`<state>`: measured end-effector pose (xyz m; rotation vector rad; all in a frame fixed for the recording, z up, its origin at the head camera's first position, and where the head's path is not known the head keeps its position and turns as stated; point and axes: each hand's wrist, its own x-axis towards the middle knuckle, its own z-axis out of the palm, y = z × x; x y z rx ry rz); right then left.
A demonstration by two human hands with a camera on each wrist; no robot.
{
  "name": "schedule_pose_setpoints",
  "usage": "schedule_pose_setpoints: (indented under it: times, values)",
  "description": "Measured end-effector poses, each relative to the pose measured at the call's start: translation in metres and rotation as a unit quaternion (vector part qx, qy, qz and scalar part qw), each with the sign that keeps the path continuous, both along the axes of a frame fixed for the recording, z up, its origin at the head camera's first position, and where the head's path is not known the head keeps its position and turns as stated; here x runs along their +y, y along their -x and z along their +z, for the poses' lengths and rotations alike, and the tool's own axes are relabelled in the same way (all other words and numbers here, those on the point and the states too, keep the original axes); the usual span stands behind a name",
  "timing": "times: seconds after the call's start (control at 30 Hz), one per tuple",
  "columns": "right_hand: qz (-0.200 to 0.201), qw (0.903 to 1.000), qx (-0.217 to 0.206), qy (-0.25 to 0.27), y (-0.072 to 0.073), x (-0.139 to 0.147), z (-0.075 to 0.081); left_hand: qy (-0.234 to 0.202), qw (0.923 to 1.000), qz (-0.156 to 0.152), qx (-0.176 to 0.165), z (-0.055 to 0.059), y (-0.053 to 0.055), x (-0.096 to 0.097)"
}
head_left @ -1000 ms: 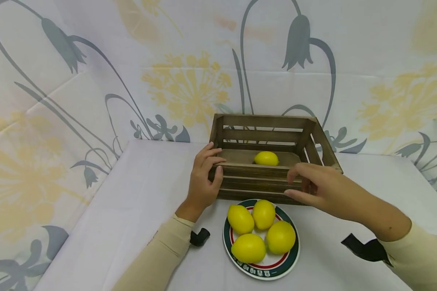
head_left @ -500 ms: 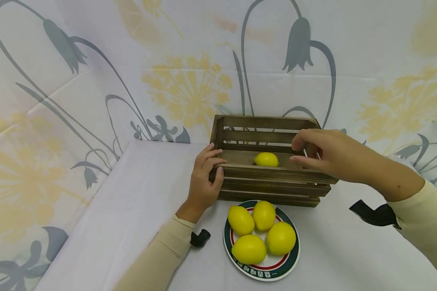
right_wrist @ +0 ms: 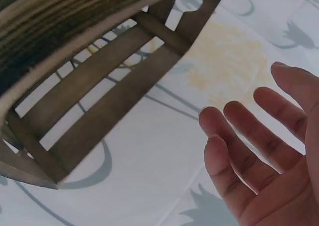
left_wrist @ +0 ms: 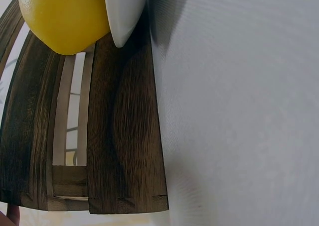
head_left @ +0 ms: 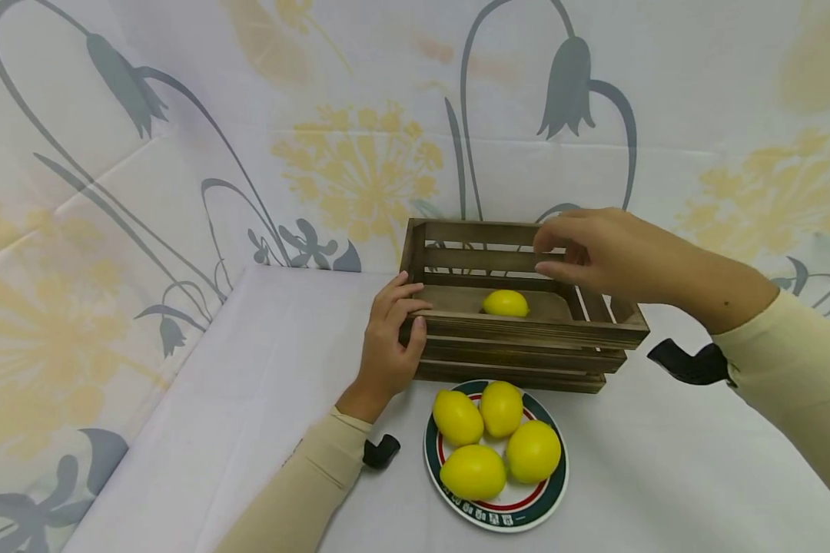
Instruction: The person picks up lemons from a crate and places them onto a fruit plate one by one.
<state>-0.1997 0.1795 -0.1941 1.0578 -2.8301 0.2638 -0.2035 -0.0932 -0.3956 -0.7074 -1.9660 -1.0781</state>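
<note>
My left hand [head_left: 390,330] holds the front left corner of a brown slatted wooden crate [head_left: 512,330], fingers over its left edge and thumb against the front. One yellow lemon [head_left: 506,303] lies on the crate's floor. Above the crate's right half hovers my right hand [head_left: 612,257], holding nothing. Its fingers are loosely bent in the right wrist view, apart from the crate [right_wrist: 94,84]. In front of the crate stands a round plate [head_left: 501,520] with a green rim, bearing several lemons [head_left: 473,472]. The left wrist view shows a lemon [left_wrist: 65,17] close up at the plate's edge [left_wrist: 123,12].
A white cloth [head_left: 283,346] covers the table. Behind the crate hangs a fabric backdrop [head_left: 360,69] printed with grey and yellow flowers. Black straps stick out at both cuffs, one by the left sleeve [head_left: 380,452] and one by the right sleeve [head_left: 692,362].
My right hand has risen from the crate's front to above its right half, then shifted slightly left. The left hand, the crate and the lemons have stayed in place.
</note>
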Motion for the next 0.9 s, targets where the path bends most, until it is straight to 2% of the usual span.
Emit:
schedule_pose_setpoints:
  times: [0.27,0.67,0.9]
  values:
    - [-0.004,0.9995,-0.031,0.009,0.019,-0.009,0.011,0.003,1.0000,0.000,0.001,-0.001,0.001,-0.001]
    - [-0.038,0.9947,-0.096,0.007,0.051,-0.004,0.005,0.000,0.9999,-0.011,-0.005,-0.003,-0.001,0.005]
    - [-0.036,0.9877,-0.152,-0.007,0.068,-0.005,0.004,0.002,1.0000,-0.009,0.001,-0.002,-0.002,0.008]
